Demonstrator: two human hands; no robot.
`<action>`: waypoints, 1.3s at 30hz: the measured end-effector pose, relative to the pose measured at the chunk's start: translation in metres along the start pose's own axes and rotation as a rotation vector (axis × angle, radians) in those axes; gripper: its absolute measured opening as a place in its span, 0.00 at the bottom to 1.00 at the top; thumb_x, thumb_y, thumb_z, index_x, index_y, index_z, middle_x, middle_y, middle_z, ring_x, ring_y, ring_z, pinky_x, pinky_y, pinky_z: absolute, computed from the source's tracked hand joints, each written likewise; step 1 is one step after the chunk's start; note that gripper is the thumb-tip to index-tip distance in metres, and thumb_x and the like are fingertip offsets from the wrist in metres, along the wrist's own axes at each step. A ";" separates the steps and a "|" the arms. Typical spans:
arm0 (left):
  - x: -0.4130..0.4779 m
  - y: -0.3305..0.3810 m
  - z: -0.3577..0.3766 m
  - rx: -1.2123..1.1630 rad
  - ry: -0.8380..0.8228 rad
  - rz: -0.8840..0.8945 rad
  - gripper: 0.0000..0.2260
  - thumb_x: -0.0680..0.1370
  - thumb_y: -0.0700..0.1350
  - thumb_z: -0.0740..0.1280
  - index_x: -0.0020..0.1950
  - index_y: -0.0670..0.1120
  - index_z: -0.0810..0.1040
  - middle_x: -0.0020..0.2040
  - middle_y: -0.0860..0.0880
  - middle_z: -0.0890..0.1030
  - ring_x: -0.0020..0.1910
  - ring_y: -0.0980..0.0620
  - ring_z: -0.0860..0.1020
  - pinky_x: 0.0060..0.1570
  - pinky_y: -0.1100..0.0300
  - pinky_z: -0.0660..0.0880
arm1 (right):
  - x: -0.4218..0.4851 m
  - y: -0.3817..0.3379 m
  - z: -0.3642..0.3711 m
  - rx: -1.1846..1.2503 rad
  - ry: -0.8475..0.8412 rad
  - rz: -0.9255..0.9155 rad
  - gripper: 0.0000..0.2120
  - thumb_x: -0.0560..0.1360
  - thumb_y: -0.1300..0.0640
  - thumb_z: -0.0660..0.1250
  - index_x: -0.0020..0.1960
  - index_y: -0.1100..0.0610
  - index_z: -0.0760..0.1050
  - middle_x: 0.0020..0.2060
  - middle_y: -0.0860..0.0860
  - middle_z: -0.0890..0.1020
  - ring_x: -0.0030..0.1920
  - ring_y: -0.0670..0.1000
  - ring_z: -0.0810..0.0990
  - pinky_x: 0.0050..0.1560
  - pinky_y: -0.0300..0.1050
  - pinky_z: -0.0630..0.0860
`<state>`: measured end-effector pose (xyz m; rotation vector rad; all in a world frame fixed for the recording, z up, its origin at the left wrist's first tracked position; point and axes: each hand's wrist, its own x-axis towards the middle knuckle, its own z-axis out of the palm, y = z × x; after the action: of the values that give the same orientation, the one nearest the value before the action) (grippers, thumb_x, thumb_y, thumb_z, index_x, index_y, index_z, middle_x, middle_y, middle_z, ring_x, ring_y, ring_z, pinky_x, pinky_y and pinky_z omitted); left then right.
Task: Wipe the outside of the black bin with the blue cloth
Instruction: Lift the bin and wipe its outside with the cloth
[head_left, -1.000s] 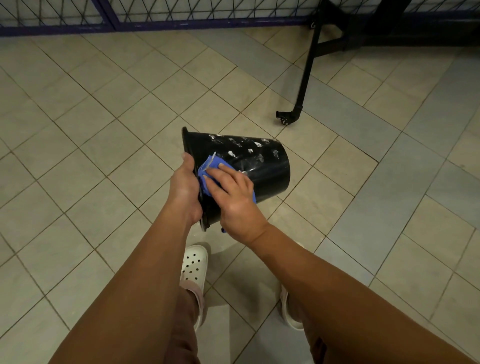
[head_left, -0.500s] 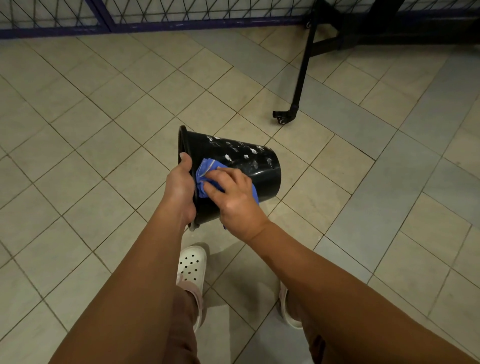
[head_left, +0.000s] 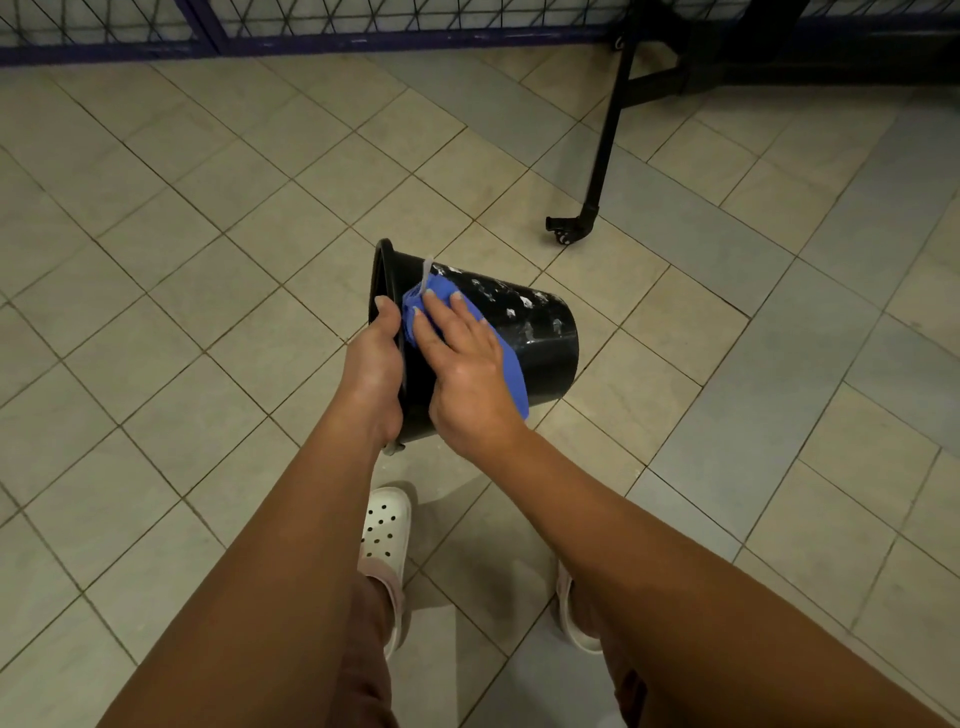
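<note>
The black bin (head_left: 540, 353) tips sideways, inside hidden; the left hand (head_left: 374, 374) grip clamps its rim, the right hand (head_left: 462, 374), grip apart, presses the blue cloth (head_left: 511, 371) flat.

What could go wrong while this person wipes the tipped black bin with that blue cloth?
Only the left hand grips the bin, by its rim, tipped sideways; hard pushing could twist it loose, perhaps onto the white shoe below.
The right hand presses the cloth with flat fingers, so it might slip out.
The white specks farther along may get missed.
</note>
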<state>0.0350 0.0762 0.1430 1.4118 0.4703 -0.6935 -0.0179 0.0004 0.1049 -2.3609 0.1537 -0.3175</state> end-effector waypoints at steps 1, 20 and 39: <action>0.001 0.001 0.000 -0.006 -0.001 -0.002 0.26 0.84 0.60 0.51 0.61 0.46 0.81 0.54 0.45 0.86 0.54 0.47 0.84 0.55 0.52 0.78 | -0.005 -0.001 0.000 0.047 0.016 0.001 0.25 0.74 0.63 0.50 0.71 0.61 0.65 0.72 0.58 0.64 0.75 0.58 0.54 0.73 0.56 0.48; 0.003 0.007 -0.008 -0.129 0.077 -0.032 0.28 0.83 0.62 0.53 0.54 0.42 0.82 0.50 0.42 0.86 0.49 0.43 0.85 0.51 0.49 0.81 | -0.019 0.016 0.006 -0.160 0.005 -0.227 0.28 0.71 0.63 0.66 0.69 0.55 0.64 0.66 0.58 0.68 0.67 0.57 0.63 0.62 0.58 0.63; -0.001 0.006 -0.001 -0.080 0.128 -0.031 0.24 0.82 0.62 0.55 0.56 0.46 0.83 0.47 0.43 0.87 0.47 0.42 0.86 0.48 0.45 0.81 | -0.001 0.027 -0.013 -0.165 -0.022 -0.112 0.25 0.72 0.65 0.65 0.69 0.59 0.69 0.67 0.58 0.71 0.67 0.60 0.66 0.62 0.59 0.63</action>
<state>0.0383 0.0779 0.1481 1.3811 0.6153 -0.6048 -0.0229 -0.0272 0.0948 -2.5406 0.0385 -0.3434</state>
